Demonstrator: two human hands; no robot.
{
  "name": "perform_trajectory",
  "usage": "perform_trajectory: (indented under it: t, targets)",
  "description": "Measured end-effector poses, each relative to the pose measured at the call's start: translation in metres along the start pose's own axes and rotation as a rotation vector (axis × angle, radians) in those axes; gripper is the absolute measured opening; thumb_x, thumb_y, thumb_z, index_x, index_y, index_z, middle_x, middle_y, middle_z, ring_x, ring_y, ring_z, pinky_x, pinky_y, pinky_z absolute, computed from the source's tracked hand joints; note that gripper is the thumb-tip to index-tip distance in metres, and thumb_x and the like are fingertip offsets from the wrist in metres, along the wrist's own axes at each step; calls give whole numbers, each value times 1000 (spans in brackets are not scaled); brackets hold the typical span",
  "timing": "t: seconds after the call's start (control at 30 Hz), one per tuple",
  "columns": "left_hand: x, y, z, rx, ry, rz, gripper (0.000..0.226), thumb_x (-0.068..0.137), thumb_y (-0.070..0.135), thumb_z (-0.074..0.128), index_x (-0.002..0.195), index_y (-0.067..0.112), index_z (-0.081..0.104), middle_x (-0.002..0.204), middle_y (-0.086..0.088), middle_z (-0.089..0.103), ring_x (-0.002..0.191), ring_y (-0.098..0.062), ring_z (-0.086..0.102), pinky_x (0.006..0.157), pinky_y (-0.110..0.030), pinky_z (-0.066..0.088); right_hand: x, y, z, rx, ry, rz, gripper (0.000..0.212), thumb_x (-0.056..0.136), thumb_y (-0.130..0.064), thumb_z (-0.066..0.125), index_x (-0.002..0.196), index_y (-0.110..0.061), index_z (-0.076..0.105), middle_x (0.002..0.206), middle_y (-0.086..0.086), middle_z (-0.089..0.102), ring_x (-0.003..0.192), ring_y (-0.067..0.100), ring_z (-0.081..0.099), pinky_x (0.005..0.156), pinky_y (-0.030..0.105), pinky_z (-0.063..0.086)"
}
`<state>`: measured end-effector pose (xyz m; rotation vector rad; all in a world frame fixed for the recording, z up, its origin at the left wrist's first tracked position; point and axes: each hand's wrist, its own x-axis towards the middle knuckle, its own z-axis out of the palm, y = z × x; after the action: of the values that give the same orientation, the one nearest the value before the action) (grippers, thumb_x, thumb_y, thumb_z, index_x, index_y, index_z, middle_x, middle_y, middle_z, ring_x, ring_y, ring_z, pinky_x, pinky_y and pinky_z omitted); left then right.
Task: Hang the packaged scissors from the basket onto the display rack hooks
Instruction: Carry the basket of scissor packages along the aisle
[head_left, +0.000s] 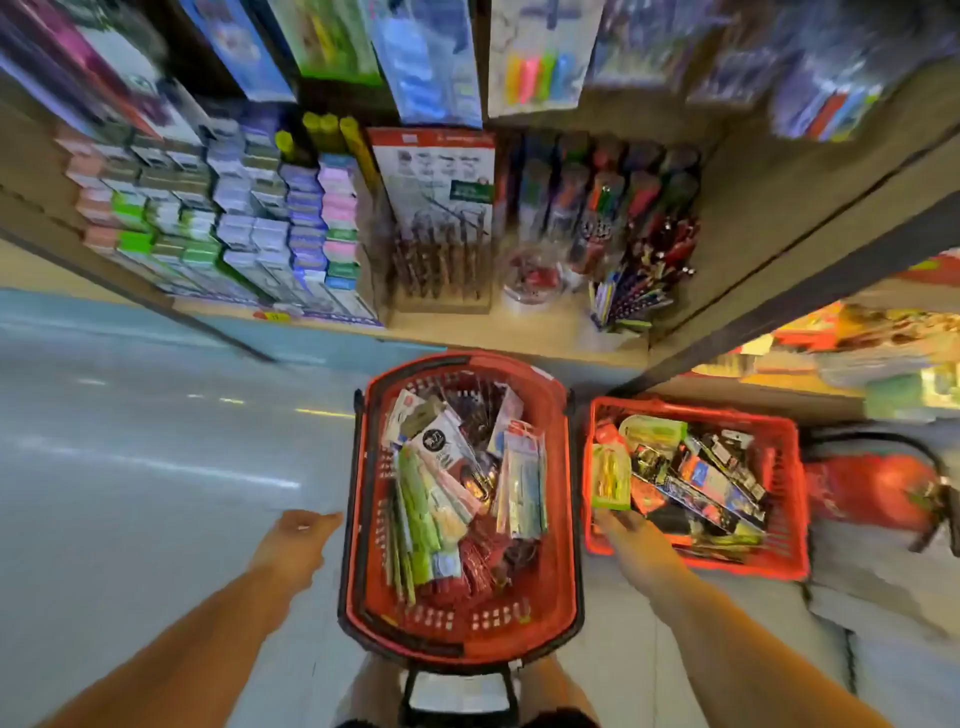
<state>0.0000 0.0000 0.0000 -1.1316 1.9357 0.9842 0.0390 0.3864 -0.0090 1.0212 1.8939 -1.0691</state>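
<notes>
Two red baskets stand on the floor below me. The larger basket (556, 467) in the middle holds several flat packages (519, 483); which ones are scissors is too blurred to tell. The smaller basket (784, 499) on the right holds more packaged goods. My right hand (631, 540) reaches into its near left corner, fingers on a green and yellow package (610, 475). My left hand (298, 540) hovers over the floor left of the middle basket, fingers loosely curled, holding nothing. Hanging packaged items (431, 57) on the display rack fill the top of the view.
A low shelf (467, 325) ahead carries stacked small boxes (234, 218), a pen display stand (441, 270) and cups of pens (634, 291). A red fire extinguisher (883, 493) lies on the floor right of the small basket. Grey floor (130, 493) stretches left.
</notes>
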Motion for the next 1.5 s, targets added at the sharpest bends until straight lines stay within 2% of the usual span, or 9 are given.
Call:
perform_trajectory:
  t: [0.1, 0.27, 0.4, 0.53, 0.83, 0.97, 1.23, 1.33, 1.5]
  targets:
    - [61, 2, 19, 48, 6, -9, 53, 100, 45, 67, 134, 6, 58, 112, -19, 65, 95, -34, 62, 86, -41, 50, 48, -1, 20, 62, 17, 29, 33, 109, -44, 48, 121, -15, 60, 102, 6, 62, 91, 25, 58, 78, 34, 41]
    - [130, 7, 48, 157, -25, 10, 59, 105, 54, 53, 144, 10, 58, 139, -18, 62, 115, -35, 60, 92, -40, 47, 112, 17, 68, 169, 90, 124, 50, 105, -54, 50, 136, -15, 54, 127, 16, 64, 114, 34, 60, 104, 46, 46]
    - [164, -6, 60, 124, -88, -18, 63, 104, 67, 41, 134, 18, 64, 131, -12, 68, 117, -35, 65, 107, -50, 51, 137, 21, 90, 184, 163, 84, 54, 107, -52, 47, 148, -16, 49, 125, 15, 64, 110, 38, 63, 101, 48, 50]
    - [174, -20, 68, 62, -62, -51, 56, 107, 58, 42, 135, 15, 65, 127, -14, 70, 114, -38, 67, 107, -53, 52, 146, 26, 99, 198, 193, 72, 57, 108, -47, 48, 153, -12, 49, 145, 15, 59, 132, 38, 57, 114, 52, 44]
    - [150, -40, 74, -296, -90, -105, 37, 108, 49, 48, 119, 18, 65, 109, -11, 77, 100, -33, 75, 98, -56, 58, 133, 17, 100, 263, 199, 124, 63, 108, -55, 40, 159, -18, 38, 151, 8, 53, 136, 35, 52, 114, 55, 44]
    - [123, -58, 52, -440, -78, -136, 31, 108, 47, 49, 111, 21, 67, 113, -12, 77, 103, -34, 75, 100, -56, 57, 109, -2, 95, 206, 201, 15, 62, 107, -56, 39, 156, -18, 44, 153, 10, 53, 139, 36, 51, 116, 56, 42]
    - [41, -61, -57, -607, 66, -112, 37, 110, 45, 49, 111, 14, 68, 105, -14, 77, 95, -34, 76, 92, -52, 60, 17, -107, 98, 7, 213, -316, 35, 110, -48, 41, 117, -22, 64, 106, 2, 65, 107, 28, 62, 96, 40, 47]
    - [10, -74, -109, -689, 158, -97, 35, 109, 45, 52, 107, 15, 70, 104, -14, 78, 95, -35, 76, 92, -54, 61, -22, -153, 114, -138, 187, -425, 47, 106, -56, 40, 107, -16, 65, 113, 15, 69, 109, 38, 64, 100, 53, 50]
    - [-55, -114, -216, -912, 293, -110, 33, 107, 46, 55, 109, 17, 72, 100, -11, 80, 94, -32, 78, 92, -54, 62, -122, -260, 170, -302, 51, -665, 47, 112, -40, 38, 117, -1, 64, 122, 24, 65, 120, 41, 58, 101, 46, 42]
